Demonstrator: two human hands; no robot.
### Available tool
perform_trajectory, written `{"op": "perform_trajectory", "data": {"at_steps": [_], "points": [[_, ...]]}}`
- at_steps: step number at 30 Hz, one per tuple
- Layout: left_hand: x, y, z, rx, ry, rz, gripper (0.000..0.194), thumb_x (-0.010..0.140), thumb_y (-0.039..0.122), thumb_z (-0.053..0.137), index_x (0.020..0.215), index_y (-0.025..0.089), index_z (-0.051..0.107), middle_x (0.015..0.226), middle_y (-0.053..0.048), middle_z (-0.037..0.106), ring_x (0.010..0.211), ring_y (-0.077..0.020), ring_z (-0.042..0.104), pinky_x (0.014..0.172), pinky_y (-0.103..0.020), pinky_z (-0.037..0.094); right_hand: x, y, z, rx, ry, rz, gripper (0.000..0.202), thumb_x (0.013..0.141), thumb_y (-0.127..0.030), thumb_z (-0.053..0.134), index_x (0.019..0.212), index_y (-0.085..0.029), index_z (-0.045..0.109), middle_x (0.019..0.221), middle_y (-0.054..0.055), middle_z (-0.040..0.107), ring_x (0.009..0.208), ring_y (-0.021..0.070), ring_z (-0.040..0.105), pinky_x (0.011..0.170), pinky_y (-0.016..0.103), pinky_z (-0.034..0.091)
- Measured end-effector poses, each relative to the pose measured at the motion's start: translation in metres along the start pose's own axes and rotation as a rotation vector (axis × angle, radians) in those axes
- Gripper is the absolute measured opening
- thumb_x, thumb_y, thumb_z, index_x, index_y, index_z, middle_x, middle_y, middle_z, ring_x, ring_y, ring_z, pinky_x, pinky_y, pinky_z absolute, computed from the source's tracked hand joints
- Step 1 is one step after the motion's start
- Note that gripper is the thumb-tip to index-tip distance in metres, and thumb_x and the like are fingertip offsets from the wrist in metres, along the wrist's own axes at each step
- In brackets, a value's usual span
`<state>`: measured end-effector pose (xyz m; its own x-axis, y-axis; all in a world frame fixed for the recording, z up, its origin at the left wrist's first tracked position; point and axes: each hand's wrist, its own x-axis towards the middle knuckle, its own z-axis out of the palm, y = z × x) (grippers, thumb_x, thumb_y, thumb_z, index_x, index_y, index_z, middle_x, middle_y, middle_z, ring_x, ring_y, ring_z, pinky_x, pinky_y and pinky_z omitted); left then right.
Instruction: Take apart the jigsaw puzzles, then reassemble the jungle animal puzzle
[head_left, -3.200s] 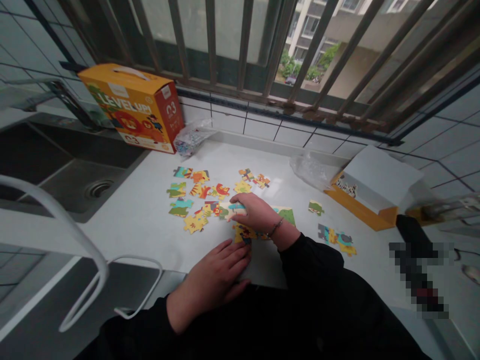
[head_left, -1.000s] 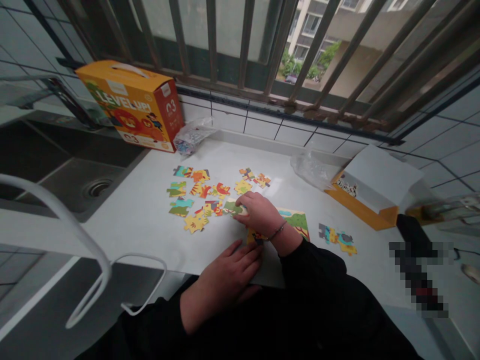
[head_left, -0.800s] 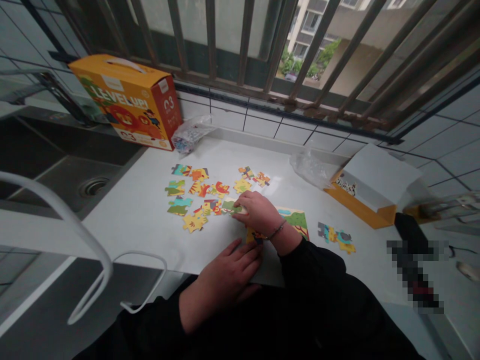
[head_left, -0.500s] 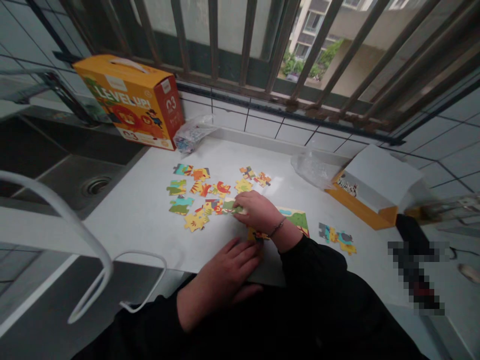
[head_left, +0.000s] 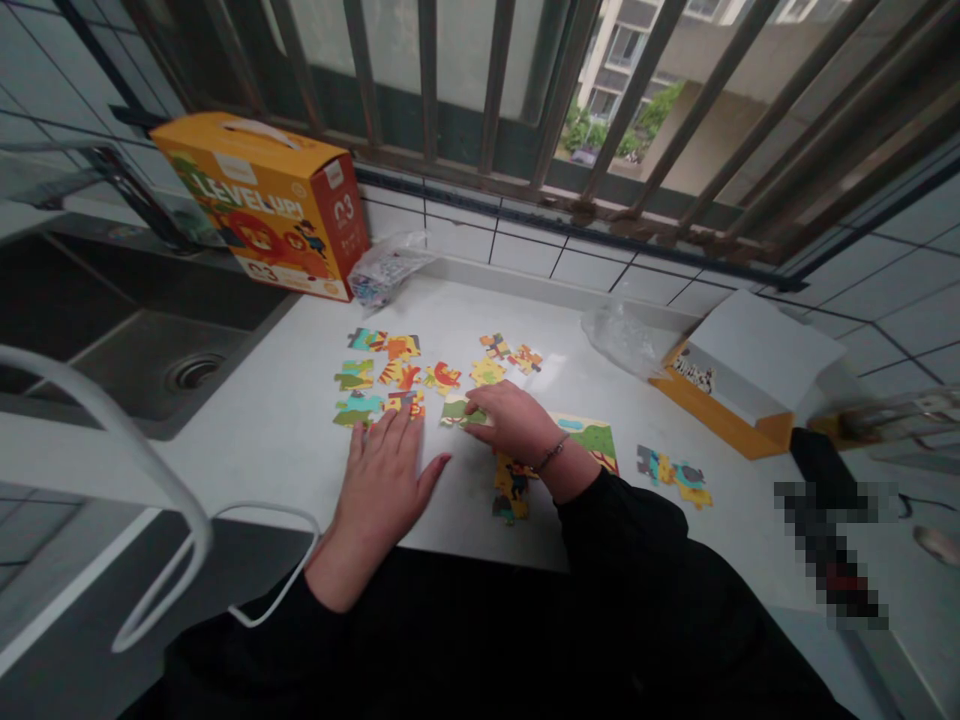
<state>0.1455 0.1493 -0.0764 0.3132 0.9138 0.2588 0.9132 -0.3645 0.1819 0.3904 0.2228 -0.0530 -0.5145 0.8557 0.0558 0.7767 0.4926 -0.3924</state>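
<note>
My left hand lies over the puzzle pieces at the left with its fingers spread, fingertips touching a red and yellow piece. My right hand pinches a green puzzle piece on the white counter. Under my right wrist, partly covered, are a green landscape section and dark and yellow pieces. Several loose pieces lie behind my hands, among them a yellow piece and a red and yellow one.
An orange box stands at the back left beside a clear bag. An open box and another plastic bag are at the right. Joined pieces lie right of my arm. A sink and white cable are at left.
My left hand has moved left and forward from the near pieces, uncovering them, and its fingers are now spread. The pieces around it have shifted left. My right hand has barely moved.
</note>
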Motion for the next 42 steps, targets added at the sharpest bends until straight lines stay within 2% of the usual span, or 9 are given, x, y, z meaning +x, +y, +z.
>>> {"op": "perform_trajectory", "data": {"at_steps": [4,10,17,22,25,30,33,38,42], "points": [[-0.002,0.000,0.005,-0.037,0.009,0.119,0.062,0.111,0.056,0.047,0.150,0.010,0.062,0.166,-0.026,0.054,0.158,-0.0434,0.046,0.131,-0.073,0.027,0.002,0.000,0.002,0.017,0.017,0.014,0.012,0.098,-0.031,0.081,0.107,-0.023,0.078,0.126,0.008,0.081,0.119,0.0267,0.070,0.107,0.042,0.051],[0.002,-0.002,0.011,-0.078,-0.045,0.219,0.066,0.110,0.058,0.053,0.161,0.015,0.053,0.172,-0.020,0.048,0.161,-0.0398,0.044,0.134,-0.070,0.025,-0.003,-0.002,0.006,-0.018,0.020,0.020,0.013,0.101,-0.033,0.079,0.108,-0.024,0.082,0.140,0.008,0.078,0.128,0.0281,0.067,0.110,0.043,0.053],[0.010,-0.001,0.013,-0.096,-0.128,0.286,0.069,0.111,0.060,0.051,0.168,0.022,0.046,0.174,-0.015,0.047,0.161,-0.0376,0.043,0.135,-0.070,0.021,-0.028,-0.014,0.005,-0.146,0.070,-0.024,0.025,0.104,-0.025,0.070,0.127,-0.023,0.081,0.154,0.014,0.069,0.136,0.0316,0.064,0.117,0.051,0.052],[0.013,0.004,0.008,-0.059,-0.135,0.281,0.067,0.110,0.060,0.053,0.164,0.020,0.052,0.170,-0.017,0.052,0.157,-0.0397,0.047,0.133,-0.073,0.021,-0.087,-0.010,-0.015,-0.075,0.347,0.059,0.031,0.108,-0.030,0.064,0.136,-0.022,0.074,0.147,0.015,0.072,0.135,0.0315,0.065,0.116,0.054,0.054],[0.019,0.010,0.007,-0.018,-0.138,0.277,0.064,0.108,0.060,0.057,0.159,0.021,0.058,0.165,-0.018,0.057,0.153,-0.0417,0.051,0.133,-0.073,0.021,-0.141,-0.003,-0.025,-0.106,0.462,0.191,0.024,0.109,-0.034,0.062,0.124,-0.024,0.077,0.131,0.014,0.078,0.123,0.0325,0.070,0.109,0.056,0.057],[0.025,0.016,0.008,-0.032,-0.096,0.260,0.056,0.108,0.057,0.058,0.153,0.024,0.063,0.158,-0.018,0.061,0.147,-0.0404,0.055,0.133,-0.072,0.025,-0.231,0.005,-0.020,-0.168,0.533,0.417,0.026,0.110,-0.039,0.057,0.118,-0.025,0.077,0.125,0.012,0.080,0.119,0.0331,0.072,0.109,0.057,0.053],[0.025,0.017,0.007,-0.057,-0.065,0.269,0.056,0.109,0.053,0.058,0.156,0.023,0.060,0.165,-0.020,0.054,0.152,-0.0422,0.049,0.131,-0.074,0.027,-0.272,0.005,-0.012,-0.201,0.568,0.551,0.026,0.109,-0.041,0.055,0.114,-0.027,0.076,0.119,0.011,0.081,0.114,0.0325,0.073,0.105,0.054,0.054],[0.009,0.032,0.003,-0.184,-0.090,0.492,0.068,0.107,0.048,0.063,0.169,0.027,0.045,0.175,-0.014,0.045,0.163,-0.0382,0.039,0.136,-0.069,0.023,-0.303,0.014,-0.004,-0.223,0.569,0.653,0.028,0.107,-0.043,0.055,0.110,-0.025,0.076,0.113,0.012,0.082,0.110,0.0330,0.073,0.103,0.053,0.054],[-0.018,0.049,0.008,-0.217,-0.188,0.723,0.066,0.107,0.050,0.064,0.166,0.027,0.048,0.175,-0.010,0.047,0.161,-0.0325,0.044,0.138,-0.059,0.025,-0.305,0.033,-0.002,-0.260,0.548,0.701,0.031,0.106,-0.042,0.056,0.115,-0.020,0.075,0.119,0.016,0.080,0.116,0.0337,0.072,0.109,0.054,0.052]]}}
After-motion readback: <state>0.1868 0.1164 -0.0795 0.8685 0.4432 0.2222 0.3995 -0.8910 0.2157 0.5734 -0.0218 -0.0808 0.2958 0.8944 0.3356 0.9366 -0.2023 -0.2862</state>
